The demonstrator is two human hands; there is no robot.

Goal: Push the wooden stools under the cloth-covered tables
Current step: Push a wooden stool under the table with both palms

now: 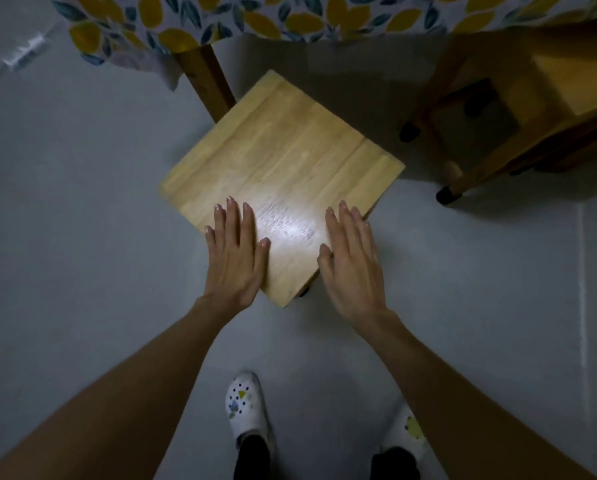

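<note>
The room is dim, with a plain grey floor under me. My left hand and right hand lie flat, fingers spread, on the near corner of the wooden stool, gripping nothing. The stool stands just short of the bench's lemon-print cloth, its far corner beside the bench leg. I judge it rigid, fairly light, smooth-topped; palms may slip, so pushing its near edges seems safer. A second stool lies tipped to its right. I read no writing anywhere.
</note>
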